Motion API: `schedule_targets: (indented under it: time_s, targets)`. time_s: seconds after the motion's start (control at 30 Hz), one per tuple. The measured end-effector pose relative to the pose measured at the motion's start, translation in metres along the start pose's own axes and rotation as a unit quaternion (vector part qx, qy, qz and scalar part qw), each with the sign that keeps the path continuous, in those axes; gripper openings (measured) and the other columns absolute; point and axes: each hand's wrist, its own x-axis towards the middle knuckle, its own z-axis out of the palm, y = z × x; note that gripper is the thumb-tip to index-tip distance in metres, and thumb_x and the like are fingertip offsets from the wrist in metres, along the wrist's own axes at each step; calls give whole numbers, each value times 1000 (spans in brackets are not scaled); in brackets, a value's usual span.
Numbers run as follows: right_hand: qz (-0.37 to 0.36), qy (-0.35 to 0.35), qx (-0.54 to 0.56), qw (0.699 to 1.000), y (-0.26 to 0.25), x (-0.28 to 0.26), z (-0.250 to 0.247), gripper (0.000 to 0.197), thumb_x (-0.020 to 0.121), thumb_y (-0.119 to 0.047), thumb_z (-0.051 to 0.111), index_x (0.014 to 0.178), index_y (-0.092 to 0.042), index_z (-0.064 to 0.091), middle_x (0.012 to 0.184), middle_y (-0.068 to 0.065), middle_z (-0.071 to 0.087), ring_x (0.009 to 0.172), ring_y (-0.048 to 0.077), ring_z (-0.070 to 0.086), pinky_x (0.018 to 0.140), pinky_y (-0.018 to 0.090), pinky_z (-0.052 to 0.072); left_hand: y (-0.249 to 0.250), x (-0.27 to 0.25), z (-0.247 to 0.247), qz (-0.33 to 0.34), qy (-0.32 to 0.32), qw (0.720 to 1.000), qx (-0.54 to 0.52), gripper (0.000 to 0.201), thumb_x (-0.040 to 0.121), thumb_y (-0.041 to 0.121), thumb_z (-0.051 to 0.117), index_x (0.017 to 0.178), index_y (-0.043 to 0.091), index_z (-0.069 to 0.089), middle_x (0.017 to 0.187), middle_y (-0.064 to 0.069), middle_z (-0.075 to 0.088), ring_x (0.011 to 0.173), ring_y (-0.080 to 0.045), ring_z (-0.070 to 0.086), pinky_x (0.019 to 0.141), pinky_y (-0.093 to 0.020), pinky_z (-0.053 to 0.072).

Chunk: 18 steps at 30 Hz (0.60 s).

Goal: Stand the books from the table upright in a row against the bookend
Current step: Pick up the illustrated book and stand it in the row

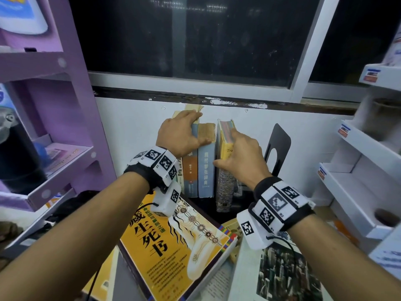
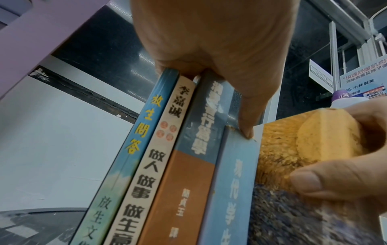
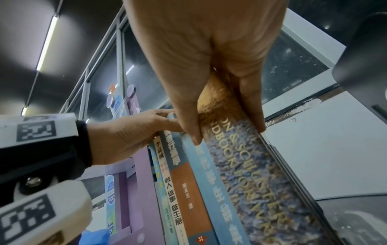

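1. Two hands work at the row of upright books: the right hand [image 1: 240,155] pinches a thick book with a mottled grey and yellow spine [image 3: 257,174], thumb on the left face and fingers on the right face, near its top
2. The left hand [image 1: 180,135] lies over the tops of four standing books [image 2: 167,157], fingers curled over their far edge and the thumb pressing the light blue spine [image 1: 206,170]
3. These spines are smooth paper: blue, cream, orange with blue, light blue; they stand close together by the white wall
4. The black metal bookend [image 1: 277,146], with a rounded top and a cut-out, stands apart to the right of the held book
5. Nearer, a yellow paperback [image 1: 171,253] lies flat and tilted on other flat books [image 1: 284,276] on the table
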Motion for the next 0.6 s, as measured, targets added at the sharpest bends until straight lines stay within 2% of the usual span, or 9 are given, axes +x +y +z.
schedule_targets:
  time_s: [0.17,0.47,0.6]
  targets:
    - [19,38,33,999,5,3,2,74,72,-29,82,135,-9,49,97,7,62,85,27,61,79,37,53,0,0,1,-1,2,1000,-2,81,75,62,66,142,24,42,149,2,41,131,-21,44,105,-40,37]
    - [9,89,43,995,1,20,1,66,73,-29,81,131,-11,56,114,9,66,103,28,61,88,38,51,-1,-1,1,-3,1,1000,-10,82,74,61,68,142,24,41,149,2,41,132,-20,43,107,-40,36]
    - [10,126,50,991,0,28,1,59,73,-24,79,127,-10,58,114,10,66,105,31,61,89,40,50,-1,0,2,-4,5,1000,-9,82,73,62,68,142,24,42,149,1,41,132,-20,43,107,-40,36]
